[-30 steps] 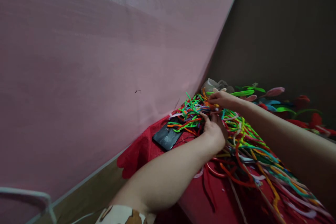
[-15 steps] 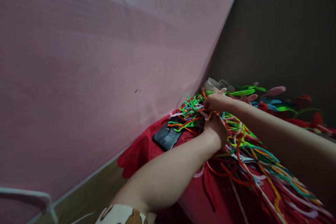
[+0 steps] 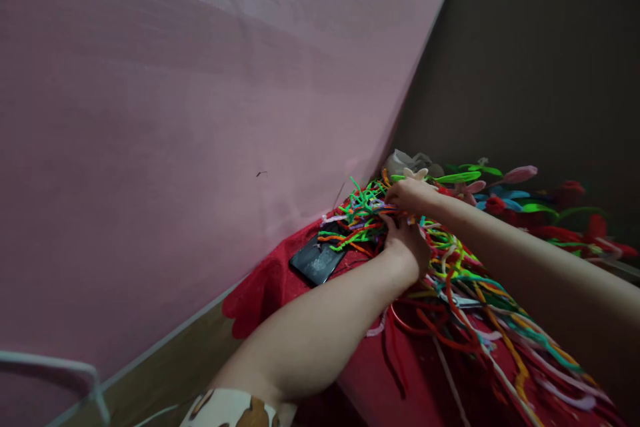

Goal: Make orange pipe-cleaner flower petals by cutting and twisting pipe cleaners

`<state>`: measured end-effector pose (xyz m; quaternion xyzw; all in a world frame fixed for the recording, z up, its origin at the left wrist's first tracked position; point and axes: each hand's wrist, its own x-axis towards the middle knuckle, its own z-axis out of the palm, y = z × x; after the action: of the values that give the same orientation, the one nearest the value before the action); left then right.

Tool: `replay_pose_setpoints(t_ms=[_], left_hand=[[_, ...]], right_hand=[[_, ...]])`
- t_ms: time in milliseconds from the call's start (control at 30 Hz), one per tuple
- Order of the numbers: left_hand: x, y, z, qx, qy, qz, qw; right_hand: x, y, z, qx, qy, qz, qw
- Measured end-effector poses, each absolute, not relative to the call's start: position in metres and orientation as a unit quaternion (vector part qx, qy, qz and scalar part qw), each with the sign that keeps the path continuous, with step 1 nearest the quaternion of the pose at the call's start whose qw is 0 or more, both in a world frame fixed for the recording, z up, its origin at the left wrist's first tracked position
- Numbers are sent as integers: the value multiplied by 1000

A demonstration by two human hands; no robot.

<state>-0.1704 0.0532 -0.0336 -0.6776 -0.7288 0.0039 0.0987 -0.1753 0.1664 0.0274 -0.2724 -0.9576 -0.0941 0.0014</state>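
Both hands are in a heap of colourful pipe cleaners (image 3: 367, 203) on a red cloth. My left hand (image 3: 406, 247) reaches in from below, its thumb and a finger apart among orange and purple strands; the other fingers are partly hidden. Just above it, my right hand (image 3: 411, 196) is closed, fingers bent downward in a pinch on pipe cleaners. Its fingertips are small and partly covered. A pale fuzzy flower shape (image 3: 416, 175) shows right behind the right hand. The handles of scissors (image 3: 457, 301) lie among the strands to the right of my left wrist.
A dark phone (image 3: 319, 261) lies flat left of the heap on the red cloth (image 3: 260, 293). Pipe-cleaner flowers, including a pink tulip-like one (image 3: 520, 175), lie behind my right forearm. A clear plastic bag (image 3: 400, 161) sits at the corner by the pink wall (image 3: 200, 147).
The left thumb and finger have spread apart at the orange strands. My right hand has shifted slightly left and stays bent. The view has moved a little.
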Motion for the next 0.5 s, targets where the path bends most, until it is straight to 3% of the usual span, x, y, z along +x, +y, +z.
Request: replay_pose_setpoints(t_ms=[233,500], left_hand=[[-169,57,-38,-669,-735,18,111],[-170,53,-39,-672,-730,10,123]], right_hand=[[-186,166,17,-294,-952,-68,-54],[-192,173,5,-255,-967,0,11]])
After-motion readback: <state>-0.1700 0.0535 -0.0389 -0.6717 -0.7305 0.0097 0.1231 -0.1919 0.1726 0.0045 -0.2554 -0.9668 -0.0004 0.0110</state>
